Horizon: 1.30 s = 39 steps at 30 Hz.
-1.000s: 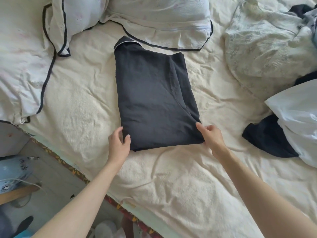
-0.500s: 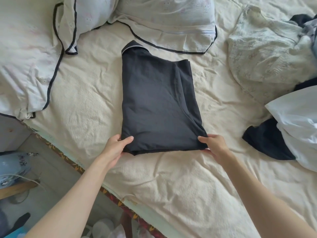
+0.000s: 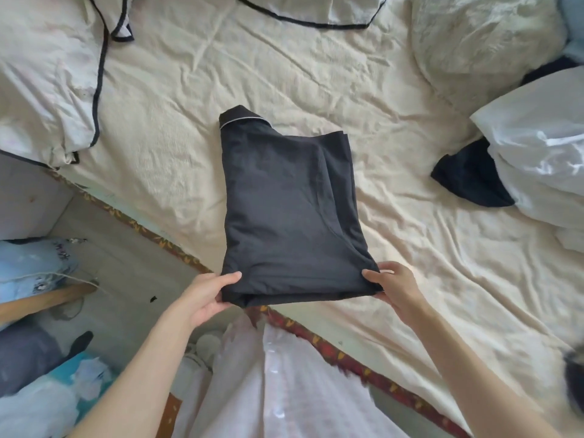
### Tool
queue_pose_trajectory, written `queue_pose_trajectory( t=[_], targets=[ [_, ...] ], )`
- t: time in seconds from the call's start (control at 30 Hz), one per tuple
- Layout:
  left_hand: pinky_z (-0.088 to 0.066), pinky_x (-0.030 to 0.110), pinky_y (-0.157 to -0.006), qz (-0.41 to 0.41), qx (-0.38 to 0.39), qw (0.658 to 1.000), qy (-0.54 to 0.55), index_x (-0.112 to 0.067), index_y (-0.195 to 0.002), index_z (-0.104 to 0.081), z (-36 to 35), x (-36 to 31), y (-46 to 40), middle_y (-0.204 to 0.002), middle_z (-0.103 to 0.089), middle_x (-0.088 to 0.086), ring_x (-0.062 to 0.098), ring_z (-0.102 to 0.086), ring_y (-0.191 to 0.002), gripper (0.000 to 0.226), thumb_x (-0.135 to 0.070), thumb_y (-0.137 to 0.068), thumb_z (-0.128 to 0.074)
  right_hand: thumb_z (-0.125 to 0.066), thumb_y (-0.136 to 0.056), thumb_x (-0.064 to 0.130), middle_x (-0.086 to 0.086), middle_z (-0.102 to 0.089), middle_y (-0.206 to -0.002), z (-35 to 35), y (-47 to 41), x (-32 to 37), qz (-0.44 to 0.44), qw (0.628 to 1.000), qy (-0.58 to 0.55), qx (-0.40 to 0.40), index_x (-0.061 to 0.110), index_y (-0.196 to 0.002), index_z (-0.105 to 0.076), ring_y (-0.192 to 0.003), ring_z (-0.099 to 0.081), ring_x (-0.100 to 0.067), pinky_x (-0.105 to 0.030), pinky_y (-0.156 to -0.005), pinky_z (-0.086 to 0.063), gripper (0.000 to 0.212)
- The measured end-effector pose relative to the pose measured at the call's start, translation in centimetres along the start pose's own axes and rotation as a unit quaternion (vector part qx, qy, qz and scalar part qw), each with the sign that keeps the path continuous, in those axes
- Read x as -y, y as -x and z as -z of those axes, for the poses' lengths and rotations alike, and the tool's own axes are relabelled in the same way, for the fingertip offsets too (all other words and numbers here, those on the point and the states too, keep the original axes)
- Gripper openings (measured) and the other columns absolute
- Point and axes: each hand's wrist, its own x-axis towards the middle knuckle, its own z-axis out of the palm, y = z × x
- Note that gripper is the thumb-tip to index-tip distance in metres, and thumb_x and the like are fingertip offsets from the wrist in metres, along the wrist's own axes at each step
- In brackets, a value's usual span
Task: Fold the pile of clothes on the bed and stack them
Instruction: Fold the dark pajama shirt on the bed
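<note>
At the near edge of the bed (image 3: 177,99), from the head camera, I have both hands on one folded black garment (image 3: 287,203). My left hand (image 3: 205,298) pinches its near left corner, thumb on top and fingers curled underneath; my right hand (image 3: 393,287) pinches the near right corner the same way, thumb lying on the cloth. That is a change from a second ago, when my fingers only rested against the corners with the garment flat on the sheet. Half a second ago they had begun to tuck under; now the near hem is lifted and drawn over the patterned red mattress edge (image 3: 344,358), above my pale striped clothing (image 3: 284,390). The far end, with its white-piped collar (image 3: 241,118), lies farther from the pillows than it did, and the whole view has tipped down, bringing the floor and my own front into sight.

By count: two hands, each with its grip closed on the one folded black garment. To the right lies one pile of unfolded clothes (image 3: 518,147), well apart from it, in which I can pick out one dark navy piece (image 3: 471,178), one white piece (image 3: 543,162) and one pale floral piece (image 3: 483,39). Two white pillows with black piping (image 3: 47,74) sit along the top and left.
</note>
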Motion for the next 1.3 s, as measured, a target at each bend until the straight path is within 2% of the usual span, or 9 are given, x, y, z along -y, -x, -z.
queue_pose_trajectory(
  t=[0.17,0.33,0.47,0.6,0.8,0.93,1.13,1.2,1.3],
  targets=[
    [-0.054,0.037,-0.076,-0.150,-0.094,0.976,-0.127,-0.027,-0.115,-0.048,0.3,-3.6,1.1,-0.120,-0.054,0.005,0.022,-0.062,-0.098,0.026,-0.024,-0.092,-0.060,-0.060,-0.091,0.013,0.006,-0.069,-0.103,-0.5,0.6,2.8,0.183,0.981,0.047,0.032,0.037,-0.116,-0.060,-0.093,-0.066,-0.006,-0.023,-0.079,-0.050,0.035],
    [-0.051,0.024,-0.081,-0.202,0.090,0.951,-0.215,-0.030,-0.129,-0.048,0.9,-7.0,1.0,-0.122,-0.057,-0.013,0.004,-0.058,-0.109,0.049,-0.052,-0.086,-0.051,-0.066,-0.085,0.020,-0.006,-0.068,-0.111,-1.3,-1.1,6.7,0.175,0.975,0.022,0.134,0.017,-0.106,-0.068,-0.097,-0.067,-0.012,-0.026,-0.081,-0.053,0.021],
    [-0.041,0.011,-0.069,-0.259,0.062,0.890,-0.370,-0.038,-0.122,-0.040,0.1,-7.3,-0.9,-0.105,-0.052,-0.021,-0.008,-0.053,-0.094,0.056,-0.033,-0.078,-0.074,-0.072,-0.079,0.012,-0.005,-0.071,-0.102,-1.2,-2.3,8.3,0.182,0.948,0.078,0.249,0.011,-0.118,-0.059,-0.095,-0.068,-0.017,-0.018,-0.076,-0.052,0.041],
    [-0.039,0.016,-0.075,-0.332,-0.041,0.863,-0.379,-0.023,-0.115,-0.055,-1.0,-7.8,-2.6,-0.105,-0.047,-0.007,0.008,-0.051,-0.094,0.031,-0.027,-0.086,-0.067,-0.068,-0.084,0.014,-0.005,-0.061,-0.079,-2.5,-3.3,9.6,0.257,0.907,0.331,0.047,0.013,-0.096,-0.064,-0.073,-0.058,-0.021,-0.023,-0.063,-0.043,0.013],
    [-0.047,0.028,-0.086,-0.379,-0.023,0.909,-0.172,-0.041,-0.098,-0.056,0.2,-11.9,-3.3,-0.109,-0.061,-0.011,0.011,-0.058,-0.105,0.012,-0.030,-0.093,-0.057,-0.060,-0.091,0.034,-0.010,-0.061,-0.098,-2.8,-5.6,15.4,0.295,0.938,0.180,0.003,0.015,-0.085,-0.068,-0.082,-0.055,-0.009,-0.015,-0.069,-0.039,0.021],
    [-0.046,0.028,-0.078,-0.448,-0.113,0.870,-0.175,-0.036,-0.086,-0.053,-2.2,-16.3,-5.4,-0.089,-0.061,-0.013,0.006,-0.059,-0.085,0.007,-0.038,-0.092,-0.055,-0.051,-0.094,0.043,0.000,-0.053,-0.068,-6.1,-9.6,19.5,0.296,0.940,0.154,-0.073,0.009,-0.074,-0.055,-0.064,-0.048,-0.012,-0.026,-0.056,-0.036,0.039],
    [-0.040,0.031,-0.082,-0.425,-0.219,0.831,-0.283,-0.017,-0.113,-0.048,-4.2,-19.4,-10.2,-0.105,-0.059,-0.004,0.020,-0.054,-0.098,0.031,-0.043,-0.096,-0.044,-0.049,-0.095,0.040,0.006,-0.052,-0.084,-8.9,-14.5,20.8,0.265,0.946,0.153,-0.105,0.014,-0.095,-0.053,-0.082,-0.052,-0.014,-0.024,-0.063,-0.038,0.026],
    [-0.040,0.037,-0.094,-0.426,-0.264,0.804,-0.319,-0.012,-0.134,-0.039,-4.6,-19.1,-10.2,-0.129,-0.047,0.011,0.028,-0.050,-0.114,0.045,-0.039,-0.098,-0.042,-0.048,-0.095,0.039,-0.001,-0.055,-0.110,-9.3,-14.2,19.4,0.273,0.933,0.198,-0.125,0.010,-0.123,-0.049,-0.108,-0.052,-0.023,-0.031,-0.084,-0.041,0.039],
    [-0.035,0.046,-0.101,-0.538,-0.335,0.667,-0.393,-0.009,-0.142,-0.033,-5.2,-17.8,-9.1,-0.140,-0.036,0.021,0.035,-0.039,-0.127,0.049,-0.027,-0.098,-0.042,-0.044,-0.097,0.034,-0.010,-0.042,-0.142,-9.7,-12.5,17.1,0.422,0.816,0.319,-0.231,0.010,-0.141,-0.038,-0.131,-0.037,-0.029,-0.042,-0.106,-0.030,0.051]
  ],
)
